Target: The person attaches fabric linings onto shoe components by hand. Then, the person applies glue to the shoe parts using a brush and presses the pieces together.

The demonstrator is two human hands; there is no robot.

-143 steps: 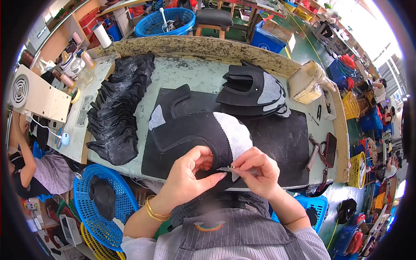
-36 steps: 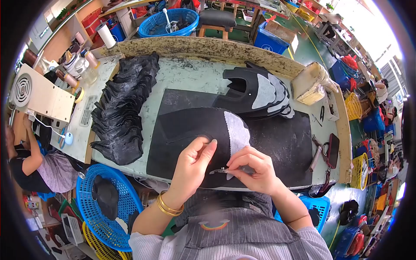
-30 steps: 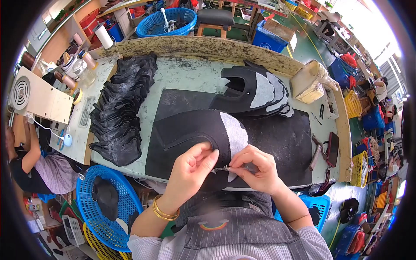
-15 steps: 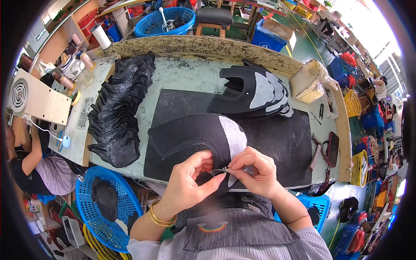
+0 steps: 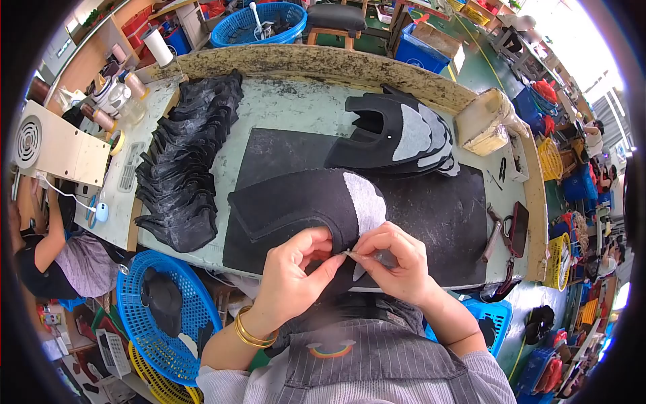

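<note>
A black shoe upper [image 5: 289,198] with a light grey patch [image 5: 365,202] lies curved over a dark mat [image 5: 431,225] at the table's front. My left hand [image 5: 301,269] is closed on the inner edge of this upper, thumb and fingers pinched together. Opposite it, my right hand [image 5: 393,264] pinches the same edge near the grey patch. The fingertips of both hands meet at one small pale spot on the edge, too small to make out. Beyond my hands rests a stack of similar uppers [image 5: 377,138] with grey patches.
A long overlapping row of black pieces [image 5: 185,158] runs along the left. At right are a cream glue-stained container [image 5: 483,124], a phone [image 5: 518,229] and a knife-like tool [image 5: 492,236]. A blue basket [image 5: 145,316] stands lower left, near a co-worker [image 5: 57,259].
My fingertips have drawn closer together on the upper's edge, and the darker bit seen between them before is now hidden. The view has shifted slightly; the stack and row stay put.
</note>
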